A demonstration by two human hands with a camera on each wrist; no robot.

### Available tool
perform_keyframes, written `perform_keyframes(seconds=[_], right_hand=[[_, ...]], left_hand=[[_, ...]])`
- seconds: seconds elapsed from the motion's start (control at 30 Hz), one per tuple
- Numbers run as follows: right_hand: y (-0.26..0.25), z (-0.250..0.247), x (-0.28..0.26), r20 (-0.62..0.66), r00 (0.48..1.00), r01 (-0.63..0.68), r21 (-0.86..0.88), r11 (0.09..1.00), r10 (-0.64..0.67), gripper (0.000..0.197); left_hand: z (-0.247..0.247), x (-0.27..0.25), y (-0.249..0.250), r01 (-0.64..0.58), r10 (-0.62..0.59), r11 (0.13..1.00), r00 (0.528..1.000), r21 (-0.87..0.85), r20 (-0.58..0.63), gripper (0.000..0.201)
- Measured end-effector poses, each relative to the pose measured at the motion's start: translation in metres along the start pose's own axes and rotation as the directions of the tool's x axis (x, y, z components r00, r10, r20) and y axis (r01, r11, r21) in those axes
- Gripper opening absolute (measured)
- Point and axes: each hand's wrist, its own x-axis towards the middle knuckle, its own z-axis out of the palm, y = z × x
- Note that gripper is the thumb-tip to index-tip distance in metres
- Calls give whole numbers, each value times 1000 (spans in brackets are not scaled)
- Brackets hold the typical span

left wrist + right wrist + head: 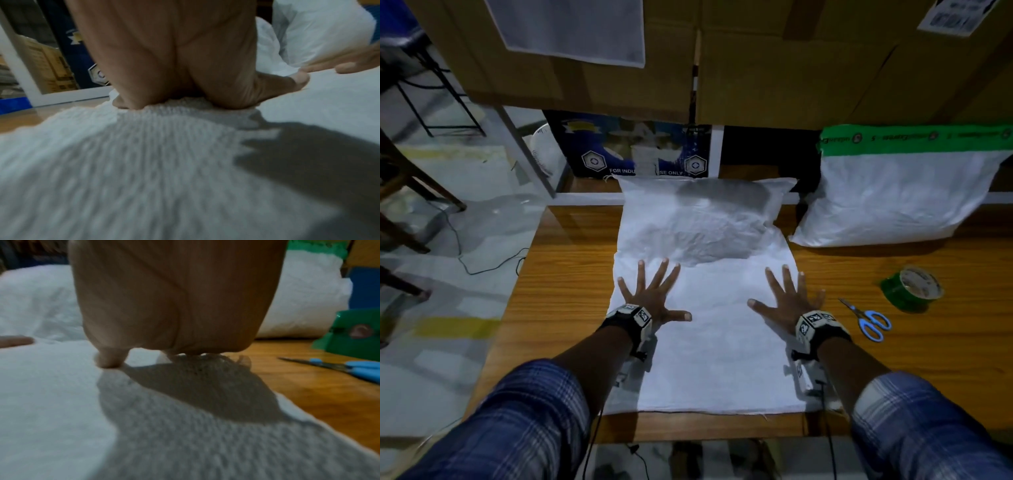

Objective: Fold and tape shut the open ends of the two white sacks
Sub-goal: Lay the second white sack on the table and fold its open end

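A white woven sack lies lengthwise on the wooden table, its filled part at the far end and its flat open end toward me. My left hand presses flat on the sack's left side with fingers spread. My right hand presses flat on its right side, little finger near the edge. The left wrist view shows the left palm down on the weave; the right wrist view shows the right palm on the sack. A second sack, sealed with green tape, leans at the back right.
A green tape roll and blue-handled scissors lie on the table right of the sack; both appear in the right wrist view, tape roll and scissors. Cardboard boxes and a blue box stand behind. The table's left edge drops to the floor.
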Motion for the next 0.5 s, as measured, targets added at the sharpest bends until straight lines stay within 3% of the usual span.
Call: perform_keyframes(seconds=[0.07, 0.13, 0.27, 0.4, 0.5], right_hand=[[-9, 1, -5, -34, 999, 1, -4, 1000, -2, 89], [-32, 8, -17, -91, 992, 88, -4, 996, -88, 80], [-73, 36, -49, -49, 965, 262, 61, 963, -259, 74], [-71, 66, -66, 56, 963, 264, 7, 964, -264, 80], [-48, 71, -68, 26, 974, 225, -62, 972, -224, 86]], left_hand=[[-2, -1, 5, -1, 1, 999, 1000, 54, 2, 123], [-7, -8, 14, -41, 42, 993, 999, 108, -6, 117], [0, -45, 27, -126, 134, 989, 986, 78, -96, 99], [32, -74, 6, -23, 23, 1000, 1000, 5, 10, 96], [44, -84, -16, 18, -19, 1000, 997, 9, 69, 94]])
